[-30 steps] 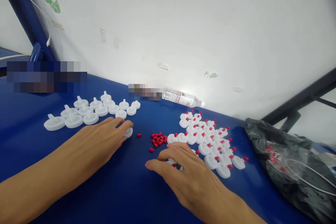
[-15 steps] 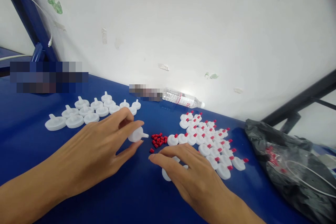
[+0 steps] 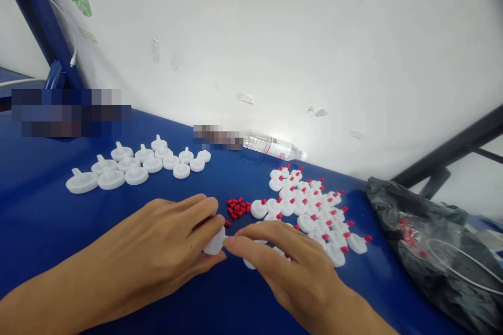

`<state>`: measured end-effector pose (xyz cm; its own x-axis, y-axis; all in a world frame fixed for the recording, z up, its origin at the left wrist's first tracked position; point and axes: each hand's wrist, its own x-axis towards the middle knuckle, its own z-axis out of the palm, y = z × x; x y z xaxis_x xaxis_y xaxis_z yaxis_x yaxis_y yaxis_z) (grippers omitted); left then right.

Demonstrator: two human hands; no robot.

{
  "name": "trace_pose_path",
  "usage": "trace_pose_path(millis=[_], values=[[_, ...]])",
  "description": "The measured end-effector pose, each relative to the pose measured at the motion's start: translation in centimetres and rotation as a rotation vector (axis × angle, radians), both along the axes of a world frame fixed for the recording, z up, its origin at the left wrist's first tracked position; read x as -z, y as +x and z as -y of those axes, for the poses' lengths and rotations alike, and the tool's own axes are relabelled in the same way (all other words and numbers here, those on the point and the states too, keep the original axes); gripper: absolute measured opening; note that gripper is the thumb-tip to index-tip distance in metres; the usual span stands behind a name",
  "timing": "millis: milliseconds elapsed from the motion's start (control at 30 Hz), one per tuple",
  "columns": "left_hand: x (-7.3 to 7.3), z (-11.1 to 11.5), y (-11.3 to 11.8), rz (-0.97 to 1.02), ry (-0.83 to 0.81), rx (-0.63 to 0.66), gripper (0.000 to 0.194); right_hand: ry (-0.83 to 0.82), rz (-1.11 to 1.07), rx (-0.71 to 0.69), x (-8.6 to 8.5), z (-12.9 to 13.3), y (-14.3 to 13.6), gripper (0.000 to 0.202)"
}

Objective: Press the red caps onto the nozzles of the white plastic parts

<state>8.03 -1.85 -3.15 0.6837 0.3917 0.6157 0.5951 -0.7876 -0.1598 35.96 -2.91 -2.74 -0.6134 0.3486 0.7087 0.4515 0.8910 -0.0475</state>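
A white nozzle cap [image 3: 214, 243] is gripped between the thumb and fingers of my left hand [image 3: 168, 241], its spout pointing right. My right hand [image 3: 288, 264] is closed, with the thumb tip against the end of that spout; whatever its fingers pinch there is hidden. Just beyond the hands lies a small pile of red tips [image 3: 237, 209]. White nozzle caps with red tips [image 3: 306, 201] spread over the table to the right, some partly covered by my right hand. At the left stand several white nozzle caps without red tips [image 3: 135, 174], spouts up.
A clear plastic bottle [image 3: 271, 146] lies along the wall at the back of the blue table [image 3: 129, 282]. On the right, a dark plastic bag [image 3: 416, 251] carries a clear bag with red pieces [image 3: 408, 233] and a white cable. Two patches at the back are pixelated.
My left hand has brought the white nozzle cap down and to the right, so its spout meets my right fingertips. The right hand has barely moved.
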Motion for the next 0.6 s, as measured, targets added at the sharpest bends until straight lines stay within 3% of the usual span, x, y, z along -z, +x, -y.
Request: trace_pose_path(millis=[200, 433, 600], values=[[-0.2, 0.2, 0.8, 0.016, 0.025, 0.008, 0.044, -0.062, -0.054, -0.059, 0.4, 0.2, 0.1, 0.032], [-0.7, 0.4, 1.0, 0.053, 0.093, -0.034, 0.038, -0.079, -0.153, 0.03, -0.4, 0.5, -0.2, 0.025], [-0.2, 0.4, 0.7, 0.13, 0.06, 0.013, 0.035, -0.042, -0.091, 0.073, -0.7, 0.4, -0.3, 0.044]])
